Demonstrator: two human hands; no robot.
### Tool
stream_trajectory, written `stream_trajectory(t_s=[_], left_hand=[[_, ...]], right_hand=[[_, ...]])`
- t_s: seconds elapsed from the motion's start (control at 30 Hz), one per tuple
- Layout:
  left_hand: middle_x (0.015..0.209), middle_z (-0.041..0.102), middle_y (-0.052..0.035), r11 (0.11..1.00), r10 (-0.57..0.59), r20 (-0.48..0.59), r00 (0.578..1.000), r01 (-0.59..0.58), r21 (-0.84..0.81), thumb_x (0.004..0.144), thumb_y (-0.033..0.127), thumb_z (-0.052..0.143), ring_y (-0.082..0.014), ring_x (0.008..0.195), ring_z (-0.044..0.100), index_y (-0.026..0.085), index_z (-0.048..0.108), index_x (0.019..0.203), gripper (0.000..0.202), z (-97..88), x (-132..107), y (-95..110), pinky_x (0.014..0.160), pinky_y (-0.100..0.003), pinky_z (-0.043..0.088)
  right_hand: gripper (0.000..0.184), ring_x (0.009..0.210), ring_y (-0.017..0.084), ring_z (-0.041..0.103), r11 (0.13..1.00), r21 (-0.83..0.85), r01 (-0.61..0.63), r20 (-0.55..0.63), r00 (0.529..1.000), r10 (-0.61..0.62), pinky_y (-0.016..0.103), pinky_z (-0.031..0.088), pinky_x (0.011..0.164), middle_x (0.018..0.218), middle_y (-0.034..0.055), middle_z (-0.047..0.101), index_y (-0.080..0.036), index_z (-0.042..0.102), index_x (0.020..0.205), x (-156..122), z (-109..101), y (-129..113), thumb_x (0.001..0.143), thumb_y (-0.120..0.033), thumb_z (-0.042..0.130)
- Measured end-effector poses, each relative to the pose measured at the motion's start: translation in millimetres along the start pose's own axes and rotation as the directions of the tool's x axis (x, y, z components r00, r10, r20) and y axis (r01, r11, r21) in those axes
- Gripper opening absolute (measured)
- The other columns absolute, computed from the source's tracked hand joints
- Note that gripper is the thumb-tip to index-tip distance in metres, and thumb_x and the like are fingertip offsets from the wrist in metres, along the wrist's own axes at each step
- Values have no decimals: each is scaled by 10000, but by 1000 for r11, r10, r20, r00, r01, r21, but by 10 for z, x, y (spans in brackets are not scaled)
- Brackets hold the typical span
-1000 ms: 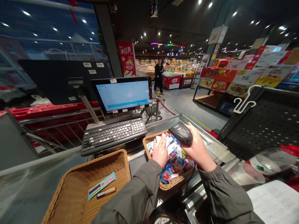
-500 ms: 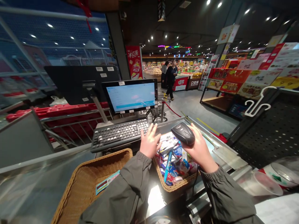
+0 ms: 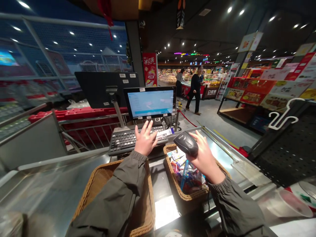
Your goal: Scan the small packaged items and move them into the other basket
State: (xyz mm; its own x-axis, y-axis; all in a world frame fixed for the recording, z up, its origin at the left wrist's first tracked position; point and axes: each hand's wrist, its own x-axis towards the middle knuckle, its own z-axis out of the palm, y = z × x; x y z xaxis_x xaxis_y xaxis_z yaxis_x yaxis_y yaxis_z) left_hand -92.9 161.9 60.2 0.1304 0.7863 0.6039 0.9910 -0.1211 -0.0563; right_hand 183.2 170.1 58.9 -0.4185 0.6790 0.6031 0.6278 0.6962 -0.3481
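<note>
My left hand (image 3: 145,140) is over the keyboard (image 3: 123,141), its thumb and index finger pinching a slim white packet (image 3: 163,134) with a dark blue end. The other fingers of that hand are spread. In my right hand (image 3: 206,158) is a black handheld barcode scanner (image 3: 186,143), its head pointing left towards the packet. Below the scanner stands a wicker basket (image 3: 184,196) full of small colourful packets, with a blue pen-like stick (image 3: 184,174) on top. A second wicker basket (image 3: 92,184) is under my left forearm, its inside partly hidden by the sleeve.
A lit monitor (image 3: 151,102) stands behind the keyboard, with a second screen's dark back (image 3: 106,89) to its left. Clear plastic cups (image 3: 292,204) and a white hanger (image 3: 283,115) are at the right. A person (image 3: 195,89) walks in the aisle beyond.
My left hand has moved left, from above the full basket to over the keyboard, bringing the white packet along. My right hand still holds the scanner. The view has turned slightly left.
</note>
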Motion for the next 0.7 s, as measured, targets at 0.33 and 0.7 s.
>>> stream_trajectory(t_s=[0.33,0.7], left_hand=[[1607,238,-110,1000,-9,-26,1000,10,14,874,335,602,-335,1490,190,240,684,1117,273,-196,-72,-242,1151,-670,-23],[1598,253,-130,998,22,-64,998,-18,67,871,316,610,-328,1482,221,232,681,1105,258,-198,-136,-410,1141,-689,26]], right_hand=[[472,1443,418,259,998,-20,64,35,997,-64,733,216,1112,1394,170,498,-186,579,1206,54,107,-350,735,-178,563],[473,1439,414,269,997,-1,74,84,994,-74,730,220,1108,1385,174,508,-165,604,1183,97,300,-497,712,-164,575]])
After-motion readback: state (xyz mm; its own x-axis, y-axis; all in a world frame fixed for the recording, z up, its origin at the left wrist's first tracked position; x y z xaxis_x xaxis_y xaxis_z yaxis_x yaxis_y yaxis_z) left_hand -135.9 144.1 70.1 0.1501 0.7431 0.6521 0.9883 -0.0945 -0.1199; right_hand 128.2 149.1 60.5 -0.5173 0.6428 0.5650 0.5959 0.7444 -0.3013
